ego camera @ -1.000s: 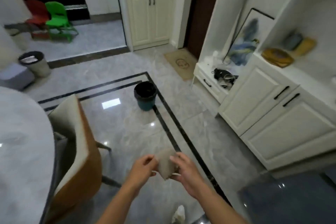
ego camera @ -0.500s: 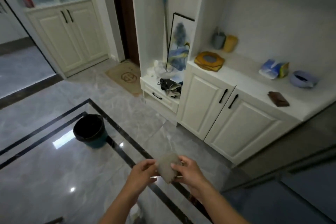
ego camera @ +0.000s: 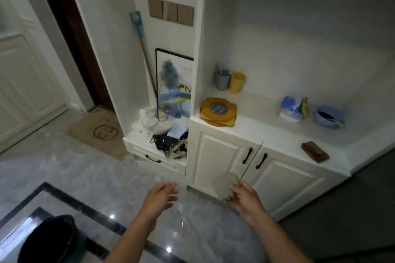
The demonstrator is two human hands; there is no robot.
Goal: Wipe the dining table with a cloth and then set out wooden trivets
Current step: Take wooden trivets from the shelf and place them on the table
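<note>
A folded grey cloth point(ego camera: 224, 184) is pinched in my right hand point(ego camera: 245, 199), low in front of the white cabinet doors. My left hand point(ego camera: 159, 198) hovers empty to its left, fingers loosely spread, apart from the cloth. A stack of wooden trivets point(ego camera: 218, 112) with a round metal mesh centre lies on the white cabinet counter point(ego camera: 263, 132), near its left edge, above and beyond my hands. The dining table is out of view.
On the counter stand a grey and a yellow cup point(ego camera: 229, 80), a tissue pack point(ego camera: 294, 109), a blue bowl point(ego camera: 328, 116) and a brown wallet point(ego camera: 315, 151). A low niche point(ego camera: 164, 134) with clutter lies left. A black bin point(ego camera: 49, 239) stands on the floor at lower left.
My view has swung right toward the cabinet and come closer. My left hand has let go of the cloth, which my right hand now holds alone, further right.
</note>
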